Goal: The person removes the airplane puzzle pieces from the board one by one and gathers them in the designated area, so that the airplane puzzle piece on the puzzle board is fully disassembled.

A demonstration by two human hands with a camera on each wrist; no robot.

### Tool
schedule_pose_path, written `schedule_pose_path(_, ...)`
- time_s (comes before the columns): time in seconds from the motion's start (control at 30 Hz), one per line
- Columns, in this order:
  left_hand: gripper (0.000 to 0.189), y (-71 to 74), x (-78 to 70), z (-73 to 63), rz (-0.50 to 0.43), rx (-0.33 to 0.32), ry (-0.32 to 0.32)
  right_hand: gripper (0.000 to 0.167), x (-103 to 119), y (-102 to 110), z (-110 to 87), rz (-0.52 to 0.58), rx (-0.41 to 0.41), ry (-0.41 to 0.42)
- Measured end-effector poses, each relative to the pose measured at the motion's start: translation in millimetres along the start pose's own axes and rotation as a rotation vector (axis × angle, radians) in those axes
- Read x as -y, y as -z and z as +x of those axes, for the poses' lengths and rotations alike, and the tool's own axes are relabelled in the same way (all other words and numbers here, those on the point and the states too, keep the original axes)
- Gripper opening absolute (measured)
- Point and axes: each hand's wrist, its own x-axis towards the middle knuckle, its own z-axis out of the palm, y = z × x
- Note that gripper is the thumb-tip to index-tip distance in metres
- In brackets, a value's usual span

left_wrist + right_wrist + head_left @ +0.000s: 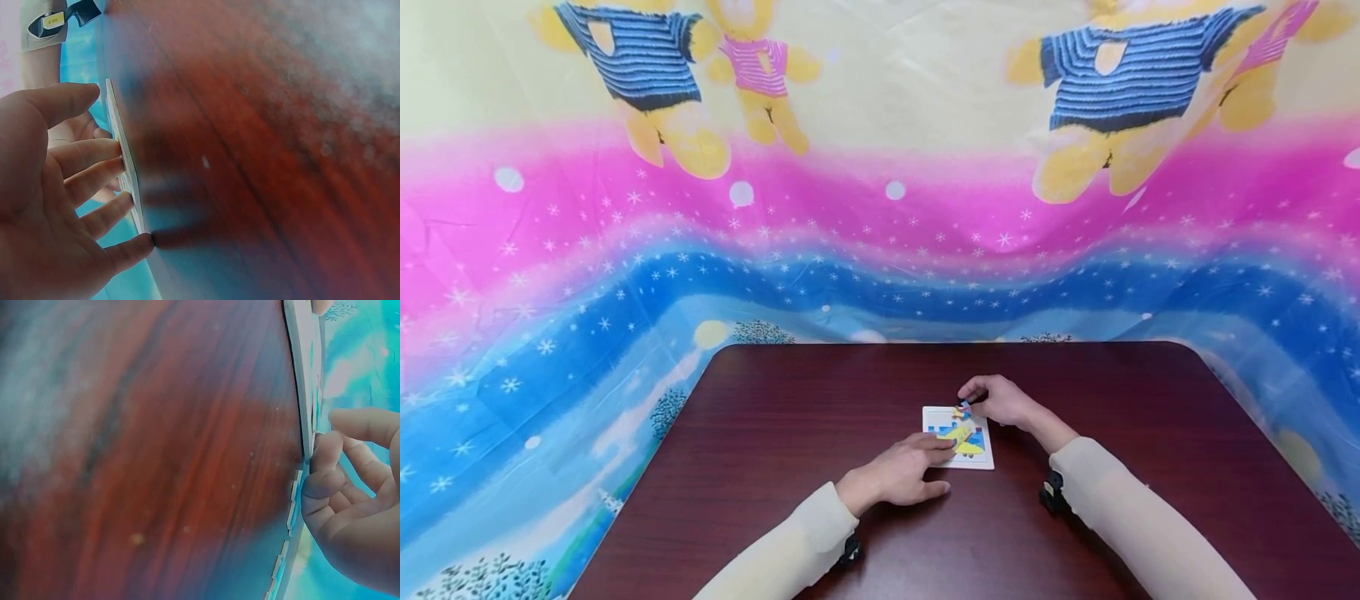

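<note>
The person's right hand (1003,402) has its fingers curled, and I see the thumb and the forefinger close together in a narrow pinch on a small colourful piece (963,407). This piece is at the far right part of a white puzzle board (933,412). The left hand (906,472) is wide: its fingers are almost straight and spread, the fingertips touch the left side of the board, and the thumb points apart, toward the near side. The board lies flat on the table (820,400), between the two hands, and on it there is a picture (967,447) in yellow and blue, partly covered by the left fingers. Near the right fingers, the right wrist view shows two thin loose pieces (292,506) beside the board; their pictures I cannot tell. Both arms wear cream sleeves (1097,475), and at each wrist is fixed a small black device (1054,492). The table is of dark reddish wood, with rounded far corners. Behind it and along its sides hangs a large cloth (880,225) in pink, blue and pale yellow, with printed snowflakes and bears (647,67) in striped shirts.
</note>
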Motion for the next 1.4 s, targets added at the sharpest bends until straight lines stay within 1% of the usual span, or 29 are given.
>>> schedule_pose_path(0.33, 0.056, 1.3, -1.5, 0.1, -0.007, 0.004, 0.018, 0.023, 3.0, -3.0, 1.5, -0.010, -0.020, -0.032)
schedule_pose_path(0.47, 0.056, 1.0, -1.6, -0.4, -0.022, 0.010, 0.017, 0.018, 1.5, -2.9, 2.9, 0.038, -0.028, -0.054)
schedule_pose_path(0.63, 0.056, 1.7, -1.6, -0.8, -0.031, 0.015, 0.017, 0.020, -1.0, -1.2, 2.7, 0.159, -0.016, -0.096)
schedule_pose_path(0.7, 0.056, 2.0, -1.6, -1.0, -0.029, 0.013, 0.014, 0.021, -2.0, -1.1, 2.1, 0.187, 0.001, -0.102)
schedule_pose_path(0.83, 0.055, 2.0, -1.5, -0.8, -0.031, 0.013, 0.009, 0.023, -1.6, -1.7, 1.4, 0.212, 0.020, -0.113)
schedule_pose_path(0.97, 0.055, 2.2, -1.6, -0.5, -0.033, 0.017, 0.008, 0.024, 1.5, -1.9, 0.6, 0.233, 0.021, -0.113)
schedule_pose_path(1.17, 0.056, 2.8, -1.5, -0.9, -0.009, 0.010, 0.001, 0.024, 3.8, -2.1, 1.8, 0.271, 0.029, -0.103)
schedule_pose_path(1.27, 0.056, 2.6, -1.2, -0.7, 0.000, 0.008, -0.002, 0.025, 4.9, -1.8, 1.4, 0.275, 0.039, -0.104)
schedule_pose_path(1.4, 0.056, 2.7, -1.2, -0.8, -0.016, 0.014, 0.002, 0.025, 6.0, -2.7, -0.2, 0.262, 0.047, -0.107)
